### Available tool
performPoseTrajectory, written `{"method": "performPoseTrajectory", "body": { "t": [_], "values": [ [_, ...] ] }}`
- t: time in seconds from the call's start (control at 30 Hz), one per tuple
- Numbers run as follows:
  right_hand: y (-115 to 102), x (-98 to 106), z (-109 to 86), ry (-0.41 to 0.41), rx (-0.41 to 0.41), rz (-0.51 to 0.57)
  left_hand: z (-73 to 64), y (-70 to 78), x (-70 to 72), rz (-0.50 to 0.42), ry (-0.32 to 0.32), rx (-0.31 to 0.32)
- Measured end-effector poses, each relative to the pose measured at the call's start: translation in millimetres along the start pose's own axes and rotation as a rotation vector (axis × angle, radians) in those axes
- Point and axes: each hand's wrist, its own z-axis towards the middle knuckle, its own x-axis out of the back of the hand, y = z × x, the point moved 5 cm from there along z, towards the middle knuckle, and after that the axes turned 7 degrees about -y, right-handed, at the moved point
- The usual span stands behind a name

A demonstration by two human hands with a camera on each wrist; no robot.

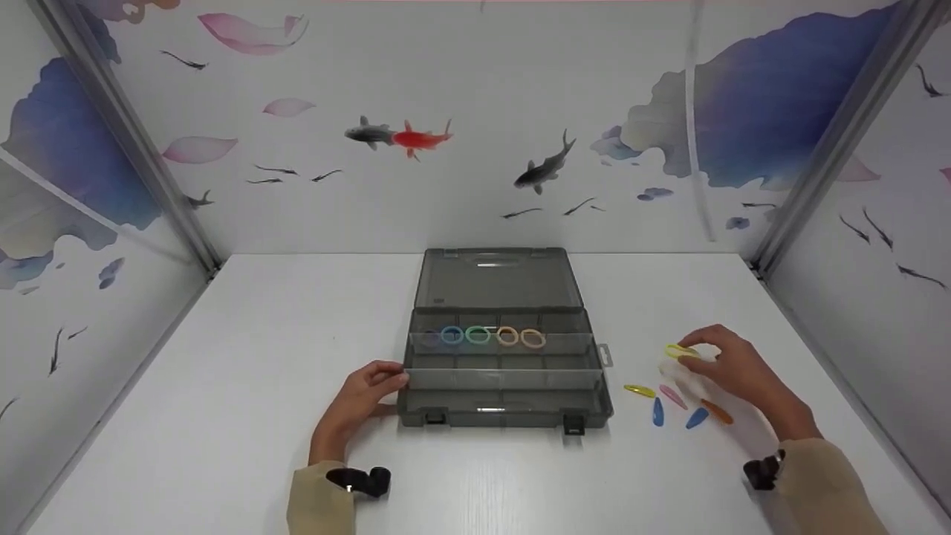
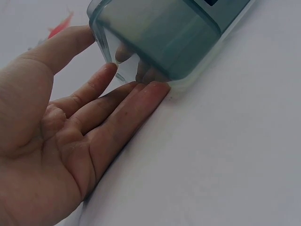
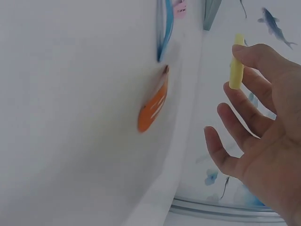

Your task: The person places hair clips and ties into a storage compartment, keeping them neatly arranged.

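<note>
My left hand [image 1: 364, 394] rests its extended fingers against the left side of an open grey plastic organizer box [image 1: 505, 421]; in the left wrist view, the thumb meets the box's edge [image 2: 96, 33]. Between thumb and fingertips, my right hand [image 1: 732, 364] pinches a yellow hair tie [image 1: 677, 351], seen edge-on in the right wrist view as a thick band [image 3: 236, 70]. That hand is above the table, right of the box. Several hair ties sit in a row in the box's back compartments, among them a blue one [image 1: 443, 336] and a green one [image 1: 467, 336].
Between the box and my right hand lie several hair clips: yellow [image 1: 639, 390], pink [image 1: 672, 396], orange [image 1: 717, 412] and blue [image 1: 658, 412]. The box's lid [image 1: 498, 279] is folded back toward the rear wall [image 1: 475, 200]. Side panels enclose the white table [image 1: 245, 334].
</note>
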Motion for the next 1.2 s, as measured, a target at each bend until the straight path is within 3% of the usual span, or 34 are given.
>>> {"method": "performPoseTrajectory", "body": {
  "t": [0.3,0.73,1.03,1.2],
  "values": [
    [-41,0,16.0,0.052,0.133,-0.032,0.6,0.6,1.6,-0.006,-0.008,0.018],
    [-84,-10,47.8,-0.045,0.174,-0.023,3.0,-3.5,1.7,0.002,0.003,0.010],
    [-117,-18,62.0,-0.059,0.246,-0.015,2.3,-3.6,2.2,0.000,0.002,0.005],
    [-126,-24,69.9,-0.069,0.234,-0.016,1.7,-2.8,1.5,-0.009,-0.003,0.001]
  ]
}}
